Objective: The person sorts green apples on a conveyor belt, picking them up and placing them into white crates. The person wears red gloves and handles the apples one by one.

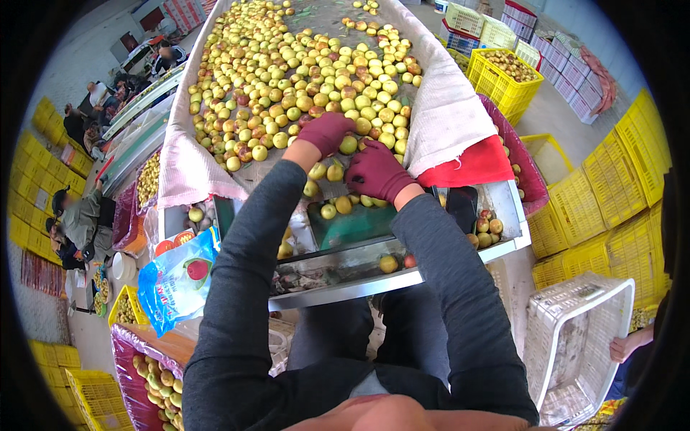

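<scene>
Many yellow-green and reddish jujube fruits (318,81) lie over a sloping table lined with pale cloth (180,145). My left hand (328,133), in a maroon glove, is among the fruits at the middle of the pile's near edge; what its fingers touch is hidden. My right hand (377,171), gloved alike, is just right of and below it, with curled fingers beside fruits; whether it holds one cannot be seen. Just below the hands, several fruits (343,204) lie on a green conveyor belt (350,229).
A metal trough (345,269) with a few fruits runs along the near edge. A blue printed bag (183,277) lies at left. Yellow crates (620,161) stack up at right, where another person's hand (630,345) holds a white crate (579,345). Several people sit at far left.
</scene>
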`<state>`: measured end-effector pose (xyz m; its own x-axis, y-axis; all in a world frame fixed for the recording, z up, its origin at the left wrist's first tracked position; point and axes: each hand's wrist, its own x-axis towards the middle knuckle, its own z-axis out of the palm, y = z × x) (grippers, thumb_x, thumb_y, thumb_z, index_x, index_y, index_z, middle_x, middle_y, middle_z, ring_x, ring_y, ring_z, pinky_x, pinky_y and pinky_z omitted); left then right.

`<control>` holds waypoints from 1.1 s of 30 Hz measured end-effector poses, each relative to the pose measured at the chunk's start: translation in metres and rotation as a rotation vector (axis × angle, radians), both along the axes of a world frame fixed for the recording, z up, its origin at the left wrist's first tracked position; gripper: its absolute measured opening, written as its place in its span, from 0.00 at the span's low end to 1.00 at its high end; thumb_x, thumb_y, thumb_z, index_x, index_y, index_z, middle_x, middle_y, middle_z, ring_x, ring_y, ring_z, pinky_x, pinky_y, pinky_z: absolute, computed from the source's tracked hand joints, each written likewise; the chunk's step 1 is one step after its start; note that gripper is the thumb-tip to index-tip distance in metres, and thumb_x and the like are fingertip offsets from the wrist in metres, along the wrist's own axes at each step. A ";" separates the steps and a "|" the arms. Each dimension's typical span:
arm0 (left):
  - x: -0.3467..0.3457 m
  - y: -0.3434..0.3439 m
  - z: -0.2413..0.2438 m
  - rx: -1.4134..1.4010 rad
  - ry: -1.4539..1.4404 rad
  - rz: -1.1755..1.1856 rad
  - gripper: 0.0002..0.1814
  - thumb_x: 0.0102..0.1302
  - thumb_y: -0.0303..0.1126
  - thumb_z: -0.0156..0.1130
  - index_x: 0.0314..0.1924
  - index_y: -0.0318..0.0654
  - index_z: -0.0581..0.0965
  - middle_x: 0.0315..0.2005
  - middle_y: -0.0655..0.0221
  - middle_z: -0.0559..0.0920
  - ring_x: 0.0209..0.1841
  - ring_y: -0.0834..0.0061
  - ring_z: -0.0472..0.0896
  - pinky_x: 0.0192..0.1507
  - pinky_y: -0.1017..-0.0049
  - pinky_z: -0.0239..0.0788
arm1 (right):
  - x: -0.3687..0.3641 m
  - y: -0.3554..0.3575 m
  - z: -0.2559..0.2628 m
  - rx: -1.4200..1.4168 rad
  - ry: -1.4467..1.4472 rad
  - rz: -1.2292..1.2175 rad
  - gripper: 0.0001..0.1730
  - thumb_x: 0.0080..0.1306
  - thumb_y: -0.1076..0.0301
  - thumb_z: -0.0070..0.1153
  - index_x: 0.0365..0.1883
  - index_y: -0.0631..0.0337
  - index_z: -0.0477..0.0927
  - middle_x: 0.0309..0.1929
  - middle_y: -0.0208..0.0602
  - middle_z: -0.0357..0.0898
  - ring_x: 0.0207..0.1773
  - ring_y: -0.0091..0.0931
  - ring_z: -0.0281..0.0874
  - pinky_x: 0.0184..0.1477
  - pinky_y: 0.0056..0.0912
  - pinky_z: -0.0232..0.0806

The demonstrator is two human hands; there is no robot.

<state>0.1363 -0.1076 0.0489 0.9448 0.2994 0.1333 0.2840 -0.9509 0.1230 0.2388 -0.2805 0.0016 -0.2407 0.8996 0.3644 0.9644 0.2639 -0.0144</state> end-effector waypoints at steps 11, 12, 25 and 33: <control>0.003 -0.026 0.012 0.198 0.229 0.083 0.16 0.69 0.34 0.59 0.56 0.50 0.83 0.50 0.65 0.86 0.56 0.57 0.85 0.52 0.55 0.78 | 0.003 -0.006 0.002 -0.070 0.145 -0.090 0.13 0.62 0.46 0.61 0.37 0.35 0.92 0.35 0.27 0.88 0.52 0.33 0.83 0.79 0.52 0.49; 0.008 -0.031 0.019 0.201 0.296 0.103 0.16 0.69 0.34 0.59 0.55 0.48 0.83 0.51 0.64 0.86 0.56 0.57 0.85 0.52 0.55 0.79 | 0.004 -0.004 -0.002 -0.065 0.147 -0.096 0.13 0.62 0.46 0.61 0.38 0.35 0.92 0.36 0.27 0.88 0.52 0.33 0.84 0.80 0.52 0.47; -0.115 0.047 -0.029 0.075 -0.490 0.746 0.20 0.71 0.55 0.59 0.37 0.47 0.84 0.35 0.53 0.87 0.40 0.47 0.86 0.41 0.50 0.76 | 0.004 0.001 -0.002 0.040 0.245 -0.081 0.09 0.59 0.50 0.63 0.29 0.39 0.90 0.31 0.29 0.87 0.44 0.34 0.83 0.73 0.50 0.58; -0.140 0.067 -0.040 0.113 -0.437 0.826 0.26 0.72 0.54 0.60 0.52 0.36 0.78 0.50 0.47 0.85 0.50 0.44 0.84 0.52 0.50 0.74 | -0.003 0.006 0.009 0.195 0.296 -0.202 0.18 0.59 0.47 0.65 0.42 0.45 0.85 0.54 0.36 0.81 0.60 0.40 0.75 0.67 0.53 0.61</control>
<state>-0.0038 -0.0410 0.0087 0.2987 0.8160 0.4948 0.8242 -0.4820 0.2974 0.2359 -0.2742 0.0111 0.0745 0.8254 0.5596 0.9588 0.0950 -0.2677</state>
